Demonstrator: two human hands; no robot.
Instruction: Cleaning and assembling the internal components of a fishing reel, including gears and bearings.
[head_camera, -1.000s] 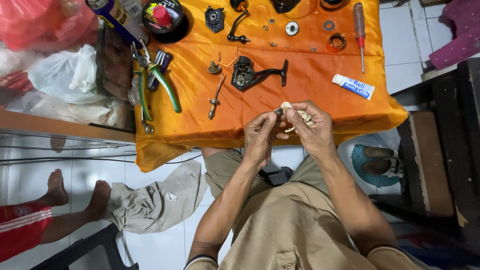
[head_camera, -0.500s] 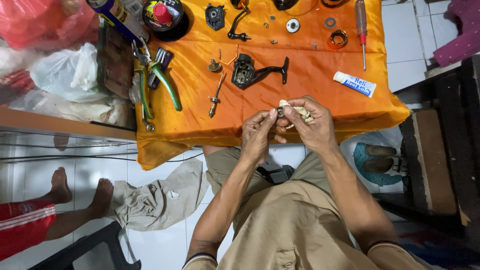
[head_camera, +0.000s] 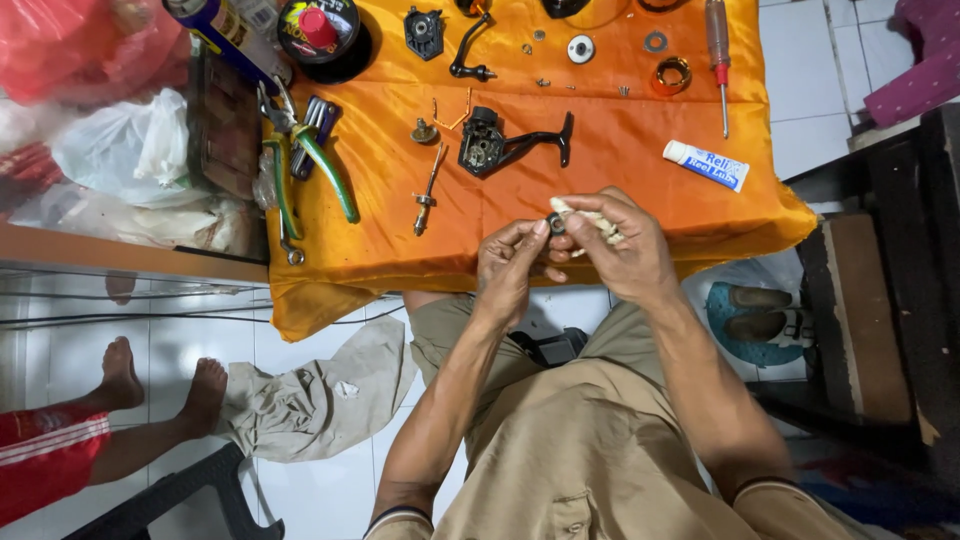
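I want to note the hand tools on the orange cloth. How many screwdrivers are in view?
1. The screwdriver with a red handle lies near the top right of the orange cloth, above the white tube. Others may lie beyond the top edge of the picture.

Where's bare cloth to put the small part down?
Free: the orange cloth along its near edge, between the green-handled pliers and the left hand; also between the black reel body and the white tube. Crowded: the far edge, with small washers and screws around the screwdriver.
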